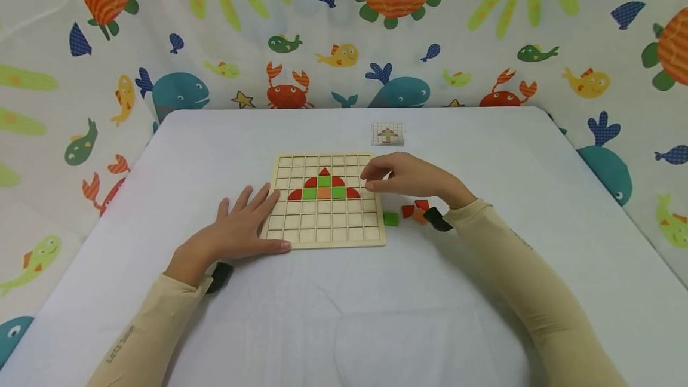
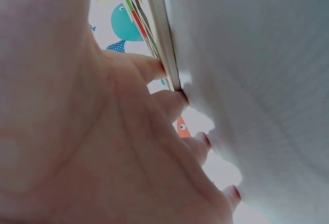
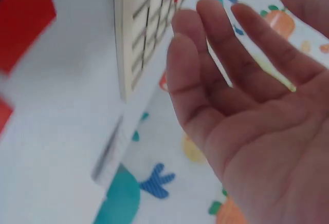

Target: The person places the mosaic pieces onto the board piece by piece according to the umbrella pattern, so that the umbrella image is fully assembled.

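Note:
A wooden grid board (image 1: 322, 236) lies flat on the table. On it, a red triangle (image 1: 325, 172) tops a green square (image 1: 324, 181) flanked by curved red pieces. Below them an orange square (image 1: 324, 193) sits between green squares, with curved red pieces at both ends. My left hand (image 1: 231, 232) rests at the board's left edge, fingers spread, thumb at the near-left corner. Over the right edge hovers my right hand (image 1: 411, 178), fingers loosely bent; in the right wrist view its thumb (image 3: 184, 67) and fingers hold nothing.
Right of the board lie a loose green square (image 1: 390, 219), red pieces (image 1: 408, 211) and an orange piece (image 1: 419, 216), partly behind the right wrist's black camera (image 1: 438, 219). A small pattern card (image 1: 387, 134) lies beyond the board. A patterned sea-animal cloth (image 1: 344, 17) hangs behind the table.

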Demonstrator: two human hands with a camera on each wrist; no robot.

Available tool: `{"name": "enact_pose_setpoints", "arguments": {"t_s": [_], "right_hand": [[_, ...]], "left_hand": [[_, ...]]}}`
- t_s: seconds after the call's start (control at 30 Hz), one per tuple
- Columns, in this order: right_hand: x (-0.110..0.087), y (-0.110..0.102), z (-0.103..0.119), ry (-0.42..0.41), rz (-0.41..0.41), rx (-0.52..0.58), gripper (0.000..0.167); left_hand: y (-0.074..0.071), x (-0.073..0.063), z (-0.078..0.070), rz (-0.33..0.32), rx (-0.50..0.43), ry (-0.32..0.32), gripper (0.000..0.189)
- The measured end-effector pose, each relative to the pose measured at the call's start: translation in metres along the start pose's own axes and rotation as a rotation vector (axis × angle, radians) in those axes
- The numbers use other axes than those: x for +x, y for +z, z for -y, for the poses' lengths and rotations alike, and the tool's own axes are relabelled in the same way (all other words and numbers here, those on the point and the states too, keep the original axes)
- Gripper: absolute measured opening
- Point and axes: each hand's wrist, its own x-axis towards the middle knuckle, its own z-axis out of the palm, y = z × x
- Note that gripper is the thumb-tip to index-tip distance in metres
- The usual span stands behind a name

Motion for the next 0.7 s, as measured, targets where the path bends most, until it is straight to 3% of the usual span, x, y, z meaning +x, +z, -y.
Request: {"name": "enact_pose_setpoints", "arguments": {"t_s": [0.13,0.27,0.53,0.7], "right_hand": [[-0.018,-0.006,-0.003,0.024,0.027,-0.028,0.032],[-0.027,-0.006,-0.014,0.075,0.106,-0.066,0.028],[-0.019,0.007,-0.026,0.032,0.218,-0.126,0.024],[-0.016,0.014,-0.025,0.071,0.234,-0.166,0.026]], "left_hand": [[0.000,0.000,-0.001,0.000,-0.002,0.002,0.123],[-0.001,-0.001,-0.001,-0.005,-0.001,-0.001,0.123],[0.003,0.001,0.001,0.005,0.001,0.000,0.124],[0.002,0.003,0.000,0.006,0.003,0.006,0.124]]}}
